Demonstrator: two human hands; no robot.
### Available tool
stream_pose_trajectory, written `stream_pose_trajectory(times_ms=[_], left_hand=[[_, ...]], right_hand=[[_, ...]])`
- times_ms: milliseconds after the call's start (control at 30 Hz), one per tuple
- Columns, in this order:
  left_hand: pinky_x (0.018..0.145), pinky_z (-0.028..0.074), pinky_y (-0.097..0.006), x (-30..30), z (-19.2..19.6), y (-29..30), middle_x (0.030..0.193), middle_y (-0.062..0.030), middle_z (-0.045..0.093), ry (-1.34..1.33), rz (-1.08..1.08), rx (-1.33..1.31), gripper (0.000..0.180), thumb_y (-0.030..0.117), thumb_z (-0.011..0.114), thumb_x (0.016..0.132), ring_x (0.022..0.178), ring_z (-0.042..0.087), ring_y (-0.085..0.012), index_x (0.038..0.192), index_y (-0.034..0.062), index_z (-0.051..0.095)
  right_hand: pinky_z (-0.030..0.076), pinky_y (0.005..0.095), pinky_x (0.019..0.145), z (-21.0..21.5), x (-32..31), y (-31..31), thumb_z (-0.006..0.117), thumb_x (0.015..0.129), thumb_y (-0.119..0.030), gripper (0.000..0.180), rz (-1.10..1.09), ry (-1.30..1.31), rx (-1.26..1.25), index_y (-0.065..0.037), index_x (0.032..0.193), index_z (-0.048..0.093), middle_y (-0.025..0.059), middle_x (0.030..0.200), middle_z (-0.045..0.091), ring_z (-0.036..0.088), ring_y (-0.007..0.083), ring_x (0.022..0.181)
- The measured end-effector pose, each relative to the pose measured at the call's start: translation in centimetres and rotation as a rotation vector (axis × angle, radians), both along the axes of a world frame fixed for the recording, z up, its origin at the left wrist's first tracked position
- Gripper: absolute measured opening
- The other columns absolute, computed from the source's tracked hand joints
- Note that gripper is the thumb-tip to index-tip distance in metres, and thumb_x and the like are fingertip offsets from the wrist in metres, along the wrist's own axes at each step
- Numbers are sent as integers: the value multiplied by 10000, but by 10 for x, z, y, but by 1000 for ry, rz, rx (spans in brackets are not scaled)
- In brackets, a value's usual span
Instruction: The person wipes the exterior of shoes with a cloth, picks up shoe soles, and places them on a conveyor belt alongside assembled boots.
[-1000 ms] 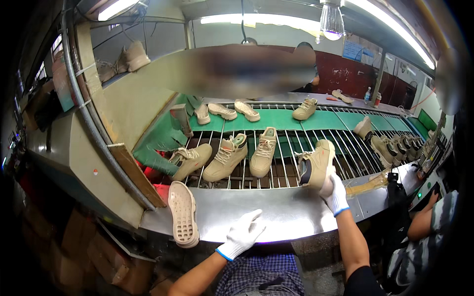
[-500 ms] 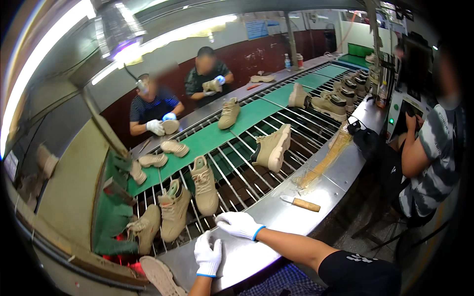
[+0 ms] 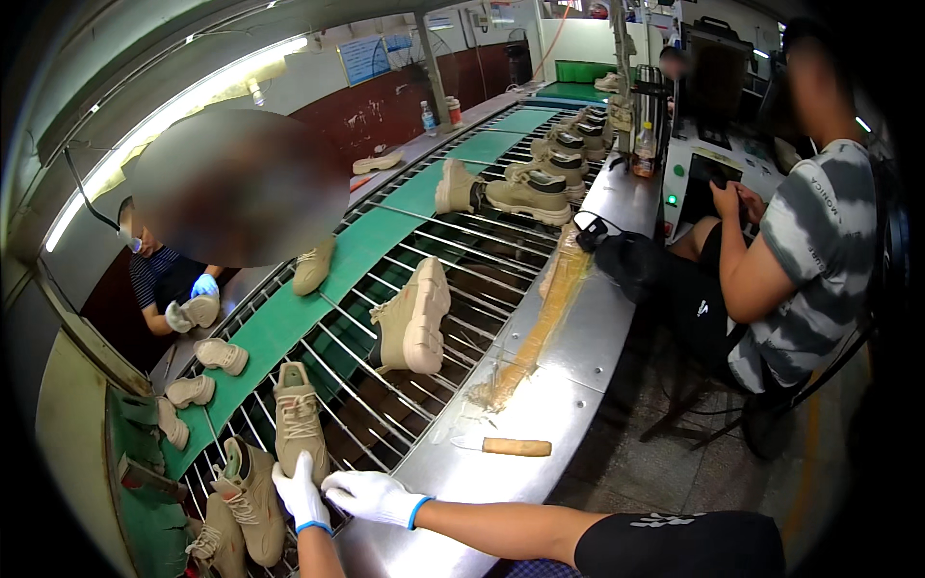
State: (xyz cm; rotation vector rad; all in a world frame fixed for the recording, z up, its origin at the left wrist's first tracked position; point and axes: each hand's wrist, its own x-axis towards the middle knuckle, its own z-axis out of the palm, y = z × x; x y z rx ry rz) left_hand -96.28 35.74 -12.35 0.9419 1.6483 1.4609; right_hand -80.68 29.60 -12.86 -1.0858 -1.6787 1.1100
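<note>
My white-gloved left hand is open at the toe of a beige lace-up shoe; whether it touches the shoe is unclear. To its right my right hand, gloved too, reaches in beside the same toe, fingers loosely stretched and nothing in them. Left of my hands, a beige shoe and another beige shoe lie on the metal rods. A knife with a wooden handle rests on the metal ledge to the right.
A rod conveyor with a green belt carries a tilted shoe, loose soles and several shoes farther off. Metal ledge borders it. Across sits a co-worker; another person sits at right.
The view has swung right, shifting the scene leftward. Both my hands have moved off the ledge toward the nearest laced shoe. The sole beside my left hand is out of sight.
</note>
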Motion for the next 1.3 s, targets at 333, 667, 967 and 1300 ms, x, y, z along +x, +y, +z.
stream_pose_trajectory(times_ms=[333, 667, 967, 1300], left_hand=[[758, 656, -592, -57, 35, -42, 1304, -168, 668, -476, -263, -300, 480, 274, 667, 994, 1104, 698, -393, 1416, 82, 543], [973, 576, -363, -118, 90, -356, 1248, -152, 704, -29, -288, -247, 698, 220, 894, 853, 1149, 673, -207, 1410, -58, 577], [1049, 532, -352, -113, 143, -397, 1276, -147, 693, 219, -273, -167, 614, 296, 864, 889, 1181, 660, -207, 1363, -12, 622], [1120, 468, -505, -188, 90, -262, 1364, -250, 626, 1077, 142, 27, 553, 286, 695, 948, 1263, 594, -441, 1413, 19, 560]], right_hand=[[512, 387, 1077, -5, -1, 21, 617, 1049, -255, 391, -504, 387, -35, -17, 1359, 636, 169, 1316, 706, 676, 301, 1215], [510, 259, 645, -22, -18, 6, 585, 1094, -288, 248, 356, 663, -526, -59, 1152, 660, 17, 938, 652, 591, 80, 747], [567, 376, 1029, 13, 40, -201, 603, 1067, -410, 531, 883, 44, -904, -4, 1407, 640, 169, 1215, 746, 708, 256, 1153], [566, 459, 1038, -51, 120, -292, 551, 1036, -567, 706, 255, 738, -1198, -18, 1480, 560, 187, 1327, 688, 687, 316, 1197]])
